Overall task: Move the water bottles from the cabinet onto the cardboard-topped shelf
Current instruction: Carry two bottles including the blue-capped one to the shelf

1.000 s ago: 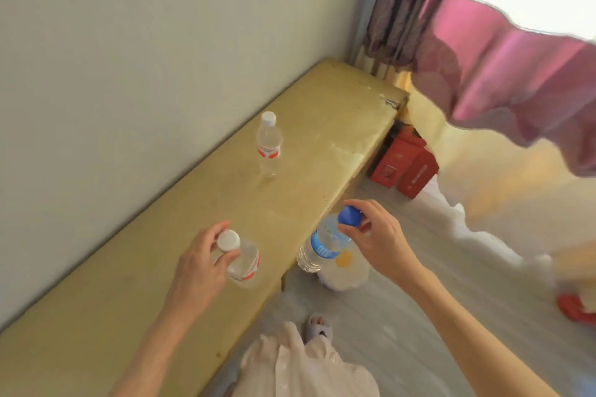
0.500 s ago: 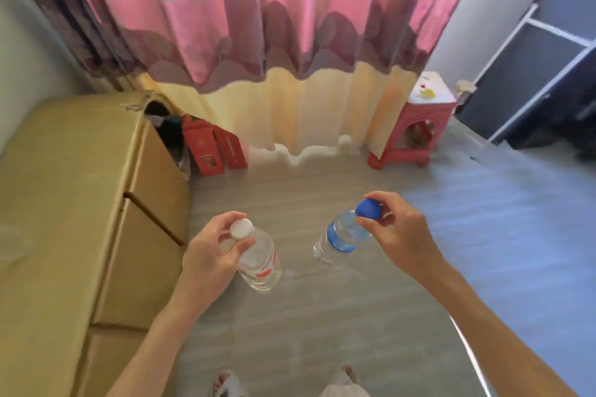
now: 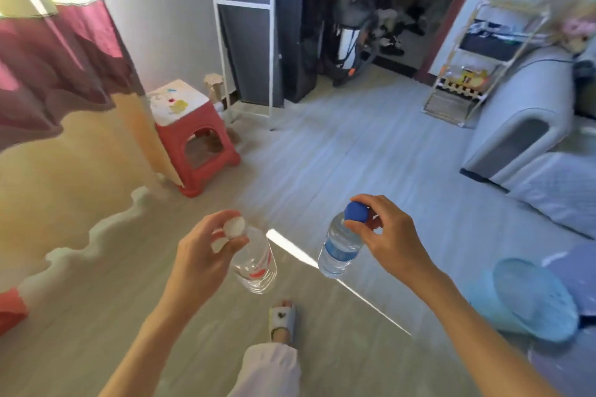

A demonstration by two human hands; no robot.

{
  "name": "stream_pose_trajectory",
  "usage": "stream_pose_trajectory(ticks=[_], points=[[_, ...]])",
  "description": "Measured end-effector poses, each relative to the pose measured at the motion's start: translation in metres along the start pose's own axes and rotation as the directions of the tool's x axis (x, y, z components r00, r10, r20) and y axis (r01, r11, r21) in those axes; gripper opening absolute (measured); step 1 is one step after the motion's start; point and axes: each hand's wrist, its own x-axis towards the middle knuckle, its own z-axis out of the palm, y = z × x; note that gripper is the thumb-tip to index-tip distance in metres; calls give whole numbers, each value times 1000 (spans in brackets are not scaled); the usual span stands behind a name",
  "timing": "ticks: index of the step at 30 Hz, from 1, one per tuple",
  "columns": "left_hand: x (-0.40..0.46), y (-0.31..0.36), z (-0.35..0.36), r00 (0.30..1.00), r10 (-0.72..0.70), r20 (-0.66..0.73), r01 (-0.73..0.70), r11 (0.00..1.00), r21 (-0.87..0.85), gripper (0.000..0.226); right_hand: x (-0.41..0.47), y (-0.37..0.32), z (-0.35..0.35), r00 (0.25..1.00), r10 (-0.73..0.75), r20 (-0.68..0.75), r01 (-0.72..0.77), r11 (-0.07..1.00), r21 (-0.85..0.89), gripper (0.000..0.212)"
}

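My left hand [image 3: 206,251] pinches the white cap of a clear water bottle with a red label [image 3: 256,267], which hangs over the floor. My right hand [image 3: 387,235] pinches the blue cap of a second water bottle with a blue label [image 3: 338,248], also hanging in the air. The two bottles are apart, at about the same height in front of me. The yellow cabinet is out of view. A white wire shelf rack [image 3: 477,51] stands far right by the wall; I cannot tell whether it has a cardboard top.
A red plastic stool [image 3: 193,138] stands by the curtain [image 3: 58,51] on the left. A grey sofa [image 3: 532,126] fills the right side. A light blue basket [image 3: 529,300] lies on the floor near my right arm. My slippered foot [image 3: 282,322] is below the bottles.
My view has swung right, away from the yellow cabinet and window toward the room's middle and the sofa. Both hands keep holding their bottles by the caps.
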Motion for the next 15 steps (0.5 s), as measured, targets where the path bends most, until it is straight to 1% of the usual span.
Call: stream_pose_trajectory(ticks=[5,9,11,15], points=[[136,20,103,982,89,166,-81,995,-57,59,82,77,-68,982,119,-149,-125,992,-33,28],[248,52,187,948,122,293,-102,991,-81,45,158,129,-126,945,200,-258,-221,974,-53,28],[290,70,219,929,148,339,-125,988,-87,40,186,145,-149,932,209,-295,-236,970,-60,29],[388,109,297,894,204,399,-180,979,-96,39,255,194,-212,867,253,-430,-296,955,-34,29]])
